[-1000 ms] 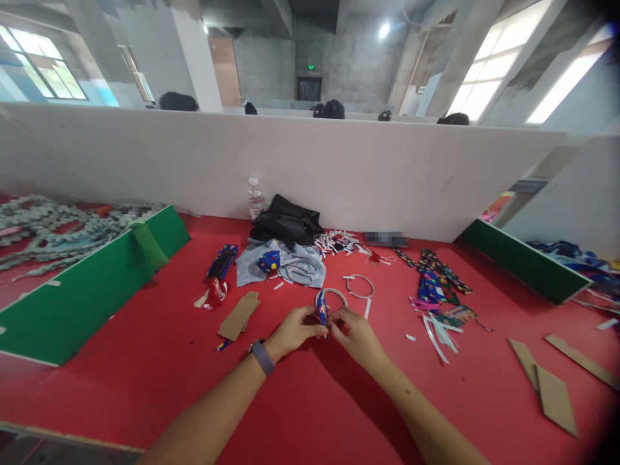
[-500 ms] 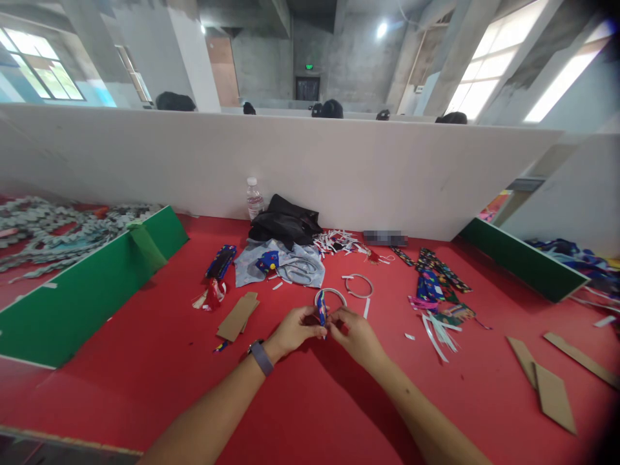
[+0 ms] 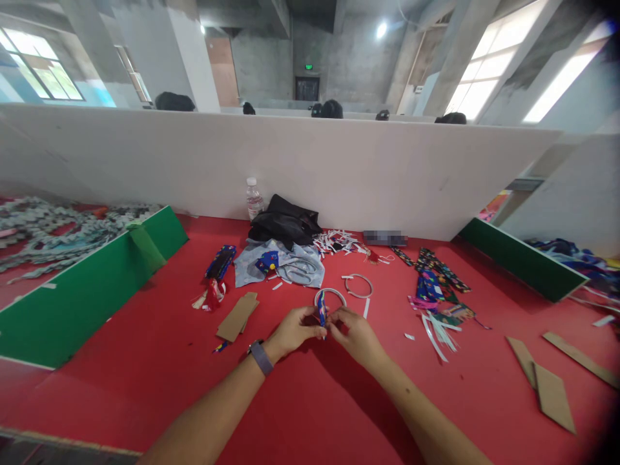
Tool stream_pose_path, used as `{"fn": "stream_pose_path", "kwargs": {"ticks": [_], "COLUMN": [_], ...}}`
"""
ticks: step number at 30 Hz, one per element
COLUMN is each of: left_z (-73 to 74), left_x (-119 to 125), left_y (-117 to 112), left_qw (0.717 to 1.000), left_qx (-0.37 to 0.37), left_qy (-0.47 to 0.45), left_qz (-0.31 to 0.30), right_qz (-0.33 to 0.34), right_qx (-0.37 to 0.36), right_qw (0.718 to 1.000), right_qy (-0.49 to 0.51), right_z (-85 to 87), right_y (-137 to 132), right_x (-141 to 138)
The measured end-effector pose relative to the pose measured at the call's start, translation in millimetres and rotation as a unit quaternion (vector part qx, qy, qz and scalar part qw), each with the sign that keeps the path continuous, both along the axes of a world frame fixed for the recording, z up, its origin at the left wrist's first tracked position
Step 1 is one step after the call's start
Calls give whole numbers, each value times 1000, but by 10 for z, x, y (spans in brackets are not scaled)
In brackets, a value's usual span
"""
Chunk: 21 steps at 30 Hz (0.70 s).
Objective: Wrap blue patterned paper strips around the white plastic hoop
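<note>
My left hand (image 3: 301,325) is closed on a blue patterned fabric piece (image 3: 322,306), held upright between thumb and fingers. A pale ring (image 3: 340,294) shows behind the fabric; whether the two are joined I cannot tell. At the right side of the fabric, my right hand (image 3: 355,332) has its thumb and fingertips pinched together. What lies in that pinch is too small to make out. Just beyond the hands, a second pale ring (image 3: 367,278) rests on the red table (image 3: 310,400), with a white strip (image 3: 367,308) beside it.
Brown cardboard pieces (image 3: 237,316) lie left of my hands, with more cardboard (image 3: 552,394) at far right. A grey cloth (image 3: 247,265), a black bag (image 3: 285,219) and a bottle (image 3: 254,199) stand near the white partition (image 3: 339,168). Patterned fabric strips (image 3: 431,284) lie right. Green dividers (image 3: 92,290) flank the table.
</note>
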State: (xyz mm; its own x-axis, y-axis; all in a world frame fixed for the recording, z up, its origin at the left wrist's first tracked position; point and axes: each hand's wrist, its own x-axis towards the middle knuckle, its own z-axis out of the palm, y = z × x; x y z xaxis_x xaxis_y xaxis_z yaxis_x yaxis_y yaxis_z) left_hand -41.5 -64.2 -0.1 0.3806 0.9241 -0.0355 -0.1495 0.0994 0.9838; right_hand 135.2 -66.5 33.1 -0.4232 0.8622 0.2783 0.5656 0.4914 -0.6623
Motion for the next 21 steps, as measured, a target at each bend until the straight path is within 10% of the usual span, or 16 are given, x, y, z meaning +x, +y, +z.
{"fn": "stream_pose_path", "kwargs": {"ticks": [21], "left_z": [22], "left_x": [-11], "left_y": [-11], "left_qw": [1000], "left_qx": [1], "left_qy": [1], "left_qz": [-12], "right_qz": [6], "right_qx": [-19], "right_qw": [1000], "right_qy": [17], "right_z": [35], "right_y": [-7], "right_x": [4]}}
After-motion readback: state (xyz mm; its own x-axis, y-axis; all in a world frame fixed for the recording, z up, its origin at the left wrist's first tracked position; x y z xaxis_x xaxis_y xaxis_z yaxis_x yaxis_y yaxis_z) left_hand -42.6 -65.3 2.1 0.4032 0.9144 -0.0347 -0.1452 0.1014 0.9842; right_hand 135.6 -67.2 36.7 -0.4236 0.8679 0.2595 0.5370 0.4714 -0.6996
